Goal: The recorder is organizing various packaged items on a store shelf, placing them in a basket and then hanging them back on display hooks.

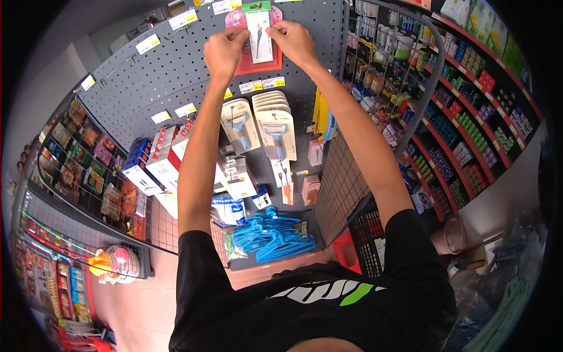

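Note:
A slim white hanging package with a green header and a picture of a dark, narrow item is held up high against the pegboard. My left hand pinches its left edge between thumb and fingers. On the opposite edge, the thumb and bent fingers of my right hand grip it. Directly behind the package is a pink and red blister card, partly covered by it. Whether a hook passes through the green header cannot be made out.
Below hang carded blue-handled peelers, with boxed cables to their left. Blue hangers lie on the bottom shelf. Wire mesh panels flank the pegboard. Stocked red-edged shelves stand at the right. Price tags line the hooks.

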A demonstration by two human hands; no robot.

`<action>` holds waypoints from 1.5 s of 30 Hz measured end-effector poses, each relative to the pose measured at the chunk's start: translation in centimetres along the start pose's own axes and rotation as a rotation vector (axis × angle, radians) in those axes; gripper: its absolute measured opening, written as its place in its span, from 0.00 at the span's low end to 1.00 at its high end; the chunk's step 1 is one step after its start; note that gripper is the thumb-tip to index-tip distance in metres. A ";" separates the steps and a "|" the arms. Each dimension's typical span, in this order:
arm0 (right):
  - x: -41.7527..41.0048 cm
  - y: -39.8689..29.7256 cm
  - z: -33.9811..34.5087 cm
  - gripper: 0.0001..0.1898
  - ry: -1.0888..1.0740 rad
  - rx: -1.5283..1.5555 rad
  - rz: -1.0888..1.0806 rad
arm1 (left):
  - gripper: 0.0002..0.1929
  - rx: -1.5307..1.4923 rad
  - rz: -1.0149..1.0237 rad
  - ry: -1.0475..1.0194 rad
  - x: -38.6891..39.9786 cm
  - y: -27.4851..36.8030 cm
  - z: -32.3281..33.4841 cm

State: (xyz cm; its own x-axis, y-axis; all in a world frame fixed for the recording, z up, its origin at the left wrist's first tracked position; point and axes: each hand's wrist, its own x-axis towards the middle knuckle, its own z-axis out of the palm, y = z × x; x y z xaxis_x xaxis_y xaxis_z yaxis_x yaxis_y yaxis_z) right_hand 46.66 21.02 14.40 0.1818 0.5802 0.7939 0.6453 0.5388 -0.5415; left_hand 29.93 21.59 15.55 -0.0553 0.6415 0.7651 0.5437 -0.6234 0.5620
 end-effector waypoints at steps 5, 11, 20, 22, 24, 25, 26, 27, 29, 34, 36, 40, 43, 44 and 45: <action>-1.9 -0.5 0.1 0.15 0.162 -0.009 -0.074 | 0.15 -0.016 0.122 0.123 -1.0 -0.6 -1.2; -18.2 -5.8 -7.8 0.09 -0.001 0.655 0.100 | 0.13 -0.615 0.023 -0.043 -13.9 5.8 -3.3; -43.0 -2.7 -18.2 0.12 0.142 0.149 0.529 | 0.13 -0.876 -0.471 -1.021 -41.2 10.1 5.8; -47.0 -0.4 -20.7 0.13 0.267 -0.034 0.730 | 0.12 -0.938 -0.458 -1.164 -45.6 11.2 10.0; -51.5 2.7 -23.9 0.13 0.279 -0.124 0.862 | 0.11 -0.882 -0.403 -1.367 -50.0 11.4 14.8; -54.0 4.3 -25.3 0.12 0.247 -0.175 0.956 | 0.11 -0.808 -0.339 -1.501 -52.4 11.4 16.6; -56.9 6.8 -26.5 0.11 0.282 -0.384 0.984 | 0.11 -0.804 -0.353 -1.537 -54.8 11.3 18.5; -59.7 9.8 -27.8 0.10 0.304 -0.589 1.000 | 0.10 -0.768 -0.277 -1.571 -57.1 11.1 20.4; -64.2 14.8 -31.0 0.09 0.221 -0.663 1.174 | 0.09 -0.708 -0.224 -1.609 -60.6 10.1 23.6; -74.5 22.4 -37.9 0.22 -0.151 -0.738 1.444 | 0.11 -0.307 0.095 -1.586 -65.3 11.2 29.7; -77.2 23.7 -38.7 0.15 -0.233 -0.709 1.470 | 0.14 -0.174 0.060 -1.736 -66.5 11.6 31.0; -76.1 23.1 -36.9 0.09 -0.176 -0.655 1.405 | 0.14 -0.094 0.073 -1.846 -68.7 8.8 32.0; -75.7 21.7 -36.7 0.09 -0.083 -0.515 1.402 | 0.14 -0.080 0.062 -1.829 -68.7 8.9 31.9; -75.8 21.2 -36.8 0.09 -0.089 -0.509 1.402 | 0.15 -0.098 0.032 -1.822 -68.8 9.1 31.7; -75.5 20.7 -37.3 0.09 -0.035 -0.504 1.368 | 0.16 -0.116 0.002 -1.813 -68.6 9.4 31.4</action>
State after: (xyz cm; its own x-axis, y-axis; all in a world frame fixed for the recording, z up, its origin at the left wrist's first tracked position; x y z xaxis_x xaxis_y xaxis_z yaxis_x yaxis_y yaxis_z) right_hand 73.98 -34.41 -46.43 0.8418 0.4715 -0.2627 0.1743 -0.6982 -0.6944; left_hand 65.13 -14.22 -41.57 0.8673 0.2294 -0.4417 0.4836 -0.5983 0.6389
